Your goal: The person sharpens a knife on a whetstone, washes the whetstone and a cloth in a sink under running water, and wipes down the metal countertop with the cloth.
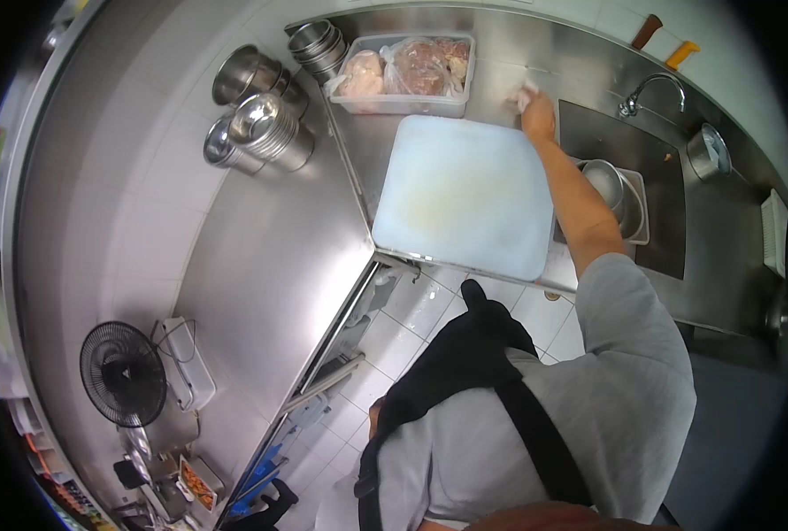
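My right hand [539, 115] reaches over the steel counter beyond the light-blue cutting board [465, 199], left of the sink. Its fingers are closed around a small, pale, crumpled thing [524, 97], too small and blurred to name. The board lies flat and carries a faint yellowish stain in its middle. Left of that hand stands a clear plastic tub [403, 107] of bagged raw meat [422, 66]. Of my left hand [375, 413] only a sliver of skin shows beside the black apron; its fingers are hidden.
The sink [665, 199] at the right holds a metal bowl [603, 183], with a tap [655, 88] behind it. Stacked steel pots [274, 133] stand at the left corner. A black fan [123, 373] is on the left counter. Two knife handles [682, 56] show at the back wall.
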A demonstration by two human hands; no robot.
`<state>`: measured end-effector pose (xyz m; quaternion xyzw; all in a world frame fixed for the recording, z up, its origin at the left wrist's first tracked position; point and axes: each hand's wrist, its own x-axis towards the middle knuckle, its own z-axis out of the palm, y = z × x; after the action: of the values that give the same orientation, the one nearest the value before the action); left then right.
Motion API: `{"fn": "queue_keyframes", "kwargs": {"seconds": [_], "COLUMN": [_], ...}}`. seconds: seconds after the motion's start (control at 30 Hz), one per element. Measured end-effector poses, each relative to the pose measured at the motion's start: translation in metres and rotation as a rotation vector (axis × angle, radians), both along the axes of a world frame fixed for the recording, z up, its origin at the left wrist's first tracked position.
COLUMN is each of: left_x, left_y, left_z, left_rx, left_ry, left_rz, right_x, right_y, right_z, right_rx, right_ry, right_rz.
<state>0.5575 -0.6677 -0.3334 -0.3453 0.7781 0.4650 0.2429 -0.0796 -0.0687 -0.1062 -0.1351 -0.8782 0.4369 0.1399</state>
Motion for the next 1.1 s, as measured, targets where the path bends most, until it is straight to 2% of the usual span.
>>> {"fn": "queue_keyframes", "kwargs": {"seconds": [0.03,0.07,0.17,0.23,0.27,0.33,0.4,0.43,0.47,0.5,0.53,0.6,0.67,0.73,0.8,0.83,0.87,0.9,0.97,1.0,1.07,1.1], "left_x": [-0.009,-0.016,-0.037,-0.047,-0.052,-0.06,-0.066,-0.067,-0.072,-0.071,-0.067,-0.069,-0.077,-0.093,-0.115,-0.124,-0.135,-0.144,-0.16,-0.165,-0.166,-0.158], "left_y": [0.007,0.014,0.029,0.035,0.036,0.035,0.032,0.03,0.029,0.026,0.021,0.021,0.022,0.029,0.044,0.049,0.058,0.065,0.077,0.096,0.134,0.146], "left_z": [0.009,0.016,0.03,0.04,0.046,0.052,0.055,0.054,0.054,0.053,0.05,0.04,0.028,0.011,-0.009,-0.019,-0.028,-0.035,-0.04,-0.021,0.012,0.014], "left_rx": [0.008,0.014,0.025,0.024,0.019,0.012,0.007,0.008,0.013,0.013,0.014,0.013,0.022,0.057,0.12,0.161,0.188,0.212,0.183,0.2,0.258,0.254], "left_ry": [-0.013,-0.028,-0.068,-0.084,-0.089,-0.094,-0.1,-0.104,-0.109,-0.121,-0.14,-0.159,-0.167,-0.172,-0.185,-0.194,-0.18,-0.159,0.026,0.021,0.012,0.052], "left_rz": [0.02,0.027,0.017,0.025,0.021,0.015,-0.006,-0.031,-0.061,-0.106,-0.141,-0.217,-0.253,-0.268,-0.225,-0.161,-0.163,-0.182,-0.558,-0.502,-0.453,-0.46], "right_x": [-0.041,-0.053,-0.046,-0.041,-0.057,-0.049,-0.048,-0.036,-0.034,0.011,0.057,0.147,0.231,0.311,0.376,0.398,0.421,0.436,0.472,0.487,0.528,0.543], "right_y": [0.01,0.01,-0.013,0.013,0.049,0.115,0.191,0.216,0.259,0.254,0.236,0.193,0.127,0.058,0.01,0.013,0.021,0.038,0.081,0.107,0.169,0.204], "right_z": [-0.031,-0.028,-0.024,-0.025,-0.073,-0.068,-0.062,-0.068,-0.091,-0.058,-0.03,0.026,0.035,-0.008,-0.049,-0.046,-0.015,-0.008,0.004,-0.015,-0.003,-0.007], "right_rx": [0.218,0.308,0.518,0.578,0.737,0.766,0.49,0.403,0.495,0.586,0.385,0.169,0.23,0.372,0.473,0.429,0.36,0.428,0.549,0.536,0.762,0.777], "right_ry": [0.131,0.113,-0.118,-0.305,-0.219,-0.28,-0.392,-0.215,-0.171,-0.141,-0.117,-0.062,-0.028,-0.035,-0.159,-0.265,-0.329,-0.41,-0.586,-0.515,-0.645,-0.742], "right_rz": [-0.092,-0.057,0.344,0.386,0.174,-0.081,-0.151,-0.285,-0.272,-0.257,-0.292,-0.232,-0.133,0.033,0.211,0.259,0.237,0.189,0.091,-0.103,-0.062,-0.148]}}
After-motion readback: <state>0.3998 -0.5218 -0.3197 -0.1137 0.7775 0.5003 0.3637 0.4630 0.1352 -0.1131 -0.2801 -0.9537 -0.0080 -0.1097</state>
